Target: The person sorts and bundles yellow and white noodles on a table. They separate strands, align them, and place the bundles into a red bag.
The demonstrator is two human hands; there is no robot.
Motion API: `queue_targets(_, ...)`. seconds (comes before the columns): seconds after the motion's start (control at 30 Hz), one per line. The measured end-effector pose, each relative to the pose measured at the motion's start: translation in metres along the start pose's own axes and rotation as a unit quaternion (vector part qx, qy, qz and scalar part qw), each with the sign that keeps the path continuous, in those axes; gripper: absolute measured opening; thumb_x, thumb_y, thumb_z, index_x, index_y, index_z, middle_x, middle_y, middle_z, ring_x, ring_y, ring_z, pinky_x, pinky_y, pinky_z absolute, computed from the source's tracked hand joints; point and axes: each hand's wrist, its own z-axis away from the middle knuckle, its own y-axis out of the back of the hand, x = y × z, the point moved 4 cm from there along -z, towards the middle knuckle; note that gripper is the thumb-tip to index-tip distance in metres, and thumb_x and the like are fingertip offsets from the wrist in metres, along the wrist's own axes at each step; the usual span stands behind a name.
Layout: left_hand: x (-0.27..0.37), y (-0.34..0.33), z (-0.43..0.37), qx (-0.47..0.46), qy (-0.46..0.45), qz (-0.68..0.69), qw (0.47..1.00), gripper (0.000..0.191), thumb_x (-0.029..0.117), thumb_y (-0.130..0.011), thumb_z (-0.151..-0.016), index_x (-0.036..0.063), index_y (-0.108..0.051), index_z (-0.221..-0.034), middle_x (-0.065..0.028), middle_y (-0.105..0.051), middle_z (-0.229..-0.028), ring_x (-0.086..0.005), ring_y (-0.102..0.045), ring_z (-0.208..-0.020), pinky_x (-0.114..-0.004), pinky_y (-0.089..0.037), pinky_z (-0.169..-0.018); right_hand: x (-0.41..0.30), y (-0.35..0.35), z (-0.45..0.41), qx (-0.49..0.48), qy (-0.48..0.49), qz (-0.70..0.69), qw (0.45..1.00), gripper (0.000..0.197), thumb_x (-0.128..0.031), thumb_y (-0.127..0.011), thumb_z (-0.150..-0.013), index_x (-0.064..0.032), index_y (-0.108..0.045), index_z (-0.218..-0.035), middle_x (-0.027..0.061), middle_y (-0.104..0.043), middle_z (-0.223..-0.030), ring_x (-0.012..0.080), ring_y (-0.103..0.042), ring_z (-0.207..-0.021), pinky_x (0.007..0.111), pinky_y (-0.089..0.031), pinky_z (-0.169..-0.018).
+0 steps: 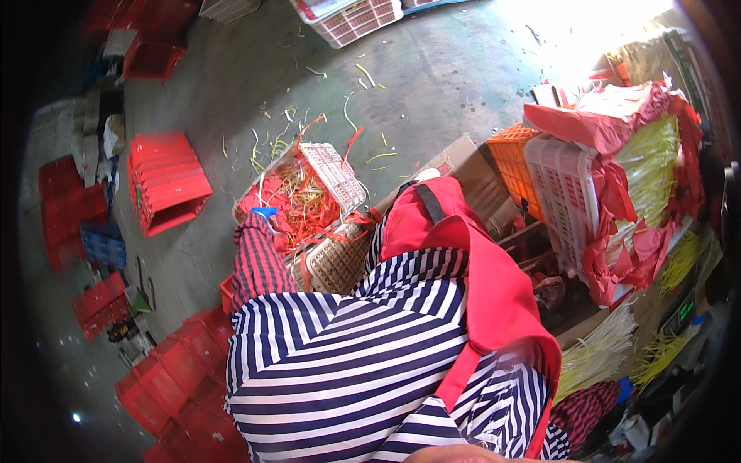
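My left hand [264,213], in a blue glove below a red checked sleeve, reaches to the near left rim of a white plastic crate [333,173]. Inside that crate lie red plastic and tangled red and yellow strips [307,194]; whether my fingers hold any of it is not clear. My right hand [625,389], also blue-gloved, is at the lower right beside yellow-green stalks [654,362]. Its fingers are too small and dark to make out. Pale stalks [602,341] lie near the right sleeve. A scale display [686,311] glows green close by.
Red stacked crates [168,182] stand on the floor at left, with more red crates [185,370] at lower left. On the right are an orange crate [515,165] and a white crate [561,202] with red plastic and wrapped yellow-green stalks [651,168]. Cardboard [472,173] lies ahead.
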Motion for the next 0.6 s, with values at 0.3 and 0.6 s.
queue_targets(0.3,-0.018,-0.017,0.048,-0.025,-0.034,-0.093,0.995,0.036,0.015,-0.069,-0.074,0.006,-0.067,-0.109,-0.0107,-0.065,-0.109,-0.0217,-0.061,-0.094,-0.035,-0.05,-0.075,-0.027,0.05,-0.004,0.045,-0.001,-0.113,0.993,0.035,-0.031,-0.05,-0.093,-0.0069,-0.064,-0.114,0.0169,-0.063,-0.115,0.0294,-0.061,-0.106,0.036,-0.047,-0.092)
queue_targets(0.6,-0.036,0.059,0.005,-0.062,-0.209,-0.383,0.898,0.049,0.009,-0.072,-0.068,0.0064,-0.065,-0.116,-0.0135,-0.063,-0.119,-0.0244,-0.059,-0.107,-0.039,-0.05,-0.085,-0.052,0.024,0.116,0.137,0.361,0.043,0.921,0.035,-0.029,-0.045,-0.098,-0.0061,-0.058,-0.121,0.0156,-0.061,-0.119,0.0251,-0.06,-0.105,0.035,-0.046,-0.094)
